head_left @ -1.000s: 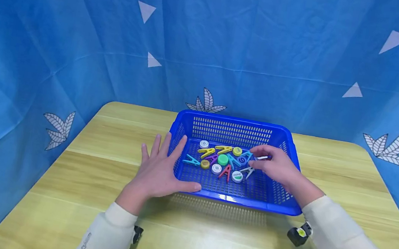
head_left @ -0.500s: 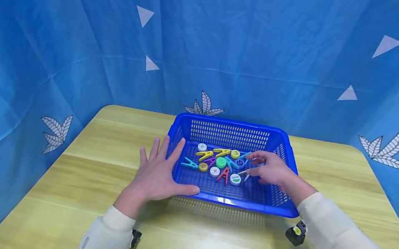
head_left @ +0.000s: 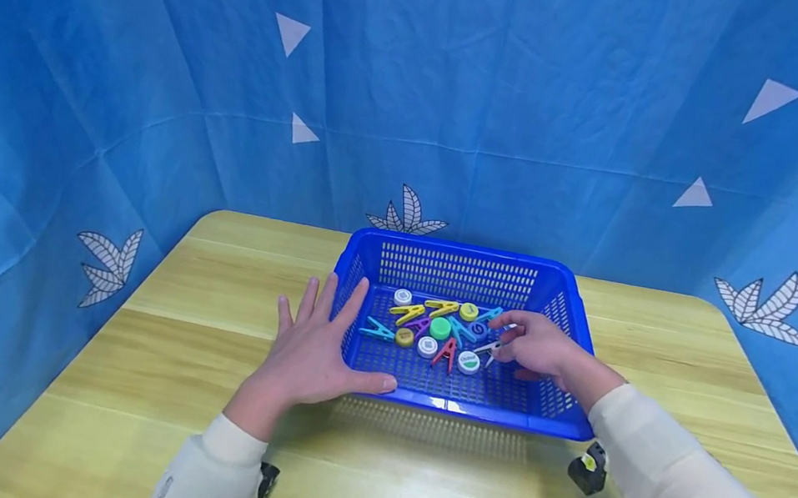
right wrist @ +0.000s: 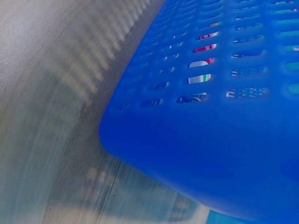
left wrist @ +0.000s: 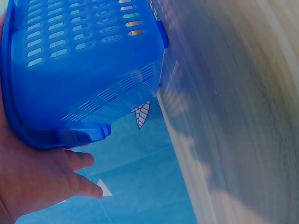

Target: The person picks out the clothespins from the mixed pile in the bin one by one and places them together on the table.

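Note:
A blue plastic basket (head_left: 453,409) with slotted walls stands on the table. Inside lie several clothespins, among them a red clothespin (head_left: 446,354), a yellow clothespin (head_left: 406,313) and a white clothespin (head_left: 487,349). Several bottle caps are mixed in, including a green cap (head_left: 440,328) and a white cap with a green mark (head_left: 469,363). My left hand (head_left: 313,355) rests at the basket's left front corner, fingers spread and thumb along the front rim. Within the basket's right side is my right hand (head_left: 539,347), index finger and thumb apart, thumb at the white clothespin. Its palm side is hidden.
A wood-grain table (head_left: 369,472) carries the basket near its far edge. Behind and beside it hangs a blue cloth (head_left: 537,116) with white leaves and triangles. Each wrist wears a small black camera.
My right hand has shifted slightly toward the basket's front, its thumb now at the white clothespin. The left hand stays at the corner. The head view has tilted slightly.

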`<state>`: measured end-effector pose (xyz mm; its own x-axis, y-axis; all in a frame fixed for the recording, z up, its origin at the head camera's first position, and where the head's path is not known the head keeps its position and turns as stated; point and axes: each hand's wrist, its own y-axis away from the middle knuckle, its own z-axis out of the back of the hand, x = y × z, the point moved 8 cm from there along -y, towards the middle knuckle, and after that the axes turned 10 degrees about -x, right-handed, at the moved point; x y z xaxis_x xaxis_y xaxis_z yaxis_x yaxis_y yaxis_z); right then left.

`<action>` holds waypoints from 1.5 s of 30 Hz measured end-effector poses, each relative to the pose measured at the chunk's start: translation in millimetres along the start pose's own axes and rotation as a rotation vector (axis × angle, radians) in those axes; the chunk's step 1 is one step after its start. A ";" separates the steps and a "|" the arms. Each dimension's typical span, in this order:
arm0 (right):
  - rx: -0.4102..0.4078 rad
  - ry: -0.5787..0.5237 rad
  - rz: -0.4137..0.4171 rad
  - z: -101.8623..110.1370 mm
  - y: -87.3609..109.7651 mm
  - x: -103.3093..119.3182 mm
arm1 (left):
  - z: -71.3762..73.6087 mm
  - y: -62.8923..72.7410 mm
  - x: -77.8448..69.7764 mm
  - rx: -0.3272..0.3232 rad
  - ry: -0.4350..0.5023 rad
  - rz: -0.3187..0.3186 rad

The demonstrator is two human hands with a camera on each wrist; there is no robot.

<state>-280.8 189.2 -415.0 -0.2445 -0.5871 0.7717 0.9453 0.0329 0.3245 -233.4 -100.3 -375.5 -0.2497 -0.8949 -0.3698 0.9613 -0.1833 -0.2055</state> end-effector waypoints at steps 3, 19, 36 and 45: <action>-0.006 0.028 0.000 -0.9 -1.7 -1.8 | -0.5 0.1 -0.6 0.006 0.007 0.005; -0.041 0.111 -0.013 -6.6 -6.0 -4.3 | 1.2 0.0 -1.0 -0.011 0.025 -0.003; -0.017 0.108 -0.051 -15.4 -4.9 -8.3 | 0.9 1.5 -0.9 0.009 0.025 -0.001; -0.025 0.100 -0.050 -13.0 -5.8 -8.4 | 3.4 1.0 -2.7 0.004 0.029 0.001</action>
<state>-281.4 183.4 -430.5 -0.2699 -0.6654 0.6960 0.9378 -0.0178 0.3467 -231.3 -99.4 -371.7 -0.2517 -0.8828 -0.3966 0.9621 -0.1837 -0.2016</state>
